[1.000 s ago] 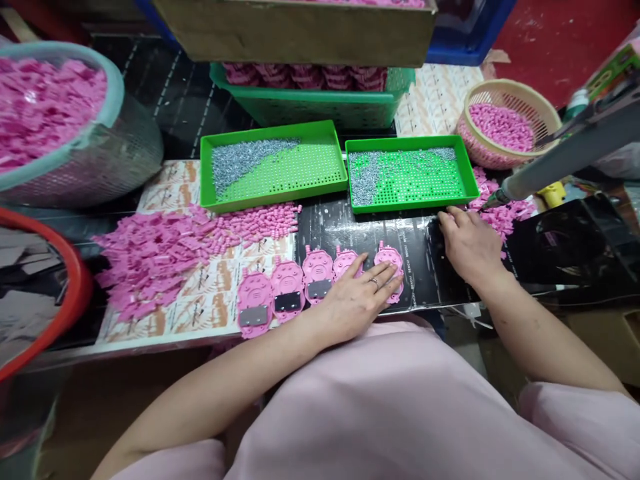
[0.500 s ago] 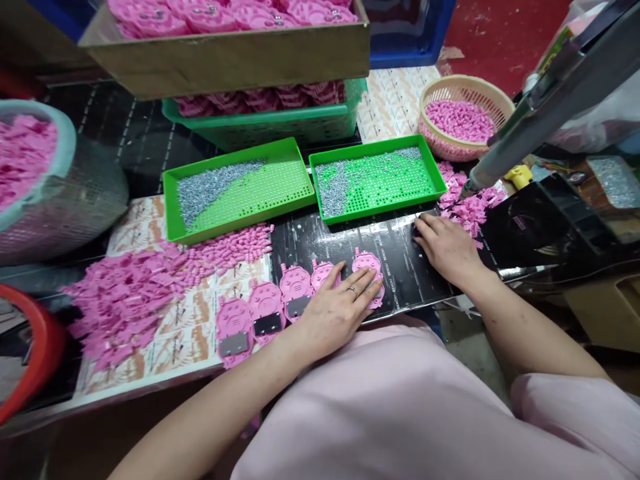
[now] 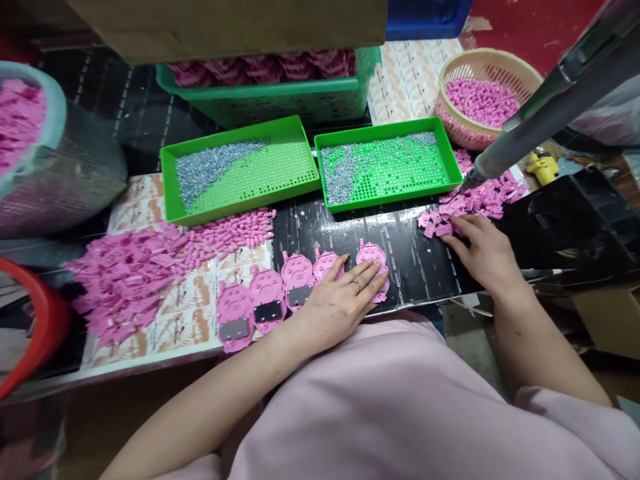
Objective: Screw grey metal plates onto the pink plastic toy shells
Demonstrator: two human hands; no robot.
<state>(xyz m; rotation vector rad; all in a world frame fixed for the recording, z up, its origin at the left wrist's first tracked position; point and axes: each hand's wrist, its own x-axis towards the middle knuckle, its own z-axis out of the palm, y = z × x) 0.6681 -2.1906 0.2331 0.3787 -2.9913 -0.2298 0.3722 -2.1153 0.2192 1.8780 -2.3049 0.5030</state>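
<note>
My left hand (image 3: 340,300) lies flat with fingers spread over a pink plastic casing (image 3: 371,255) at the table's front edge. To its left stand several more pink casings in a row, some with a grey or black plate, such as the leftmost casing (image 3: 235,307). My right hand (image 3: 483,257) is at the near side of a pile of small pink parts (image 3: 487,197), its fingertips touching the pile's edge. Its fingers are bent and slightly apart; whether a small part is between them is hidden.
Two green trays (image 3: 240,170) (image 3: 390,163) of small metal pieces lie behind the casings. A grey screwdriver-like tool (image 3: 520,133) slants in from the upper right, near a beige basket (image 3: 490,97). A pink heap (image 3: 135,273) lies left.
My right hand has moved right, to the pink pile, and some pink parts now lie farther left on the black surface. The view has tilted slightly downward. My left hand stays on the casing.
</note>
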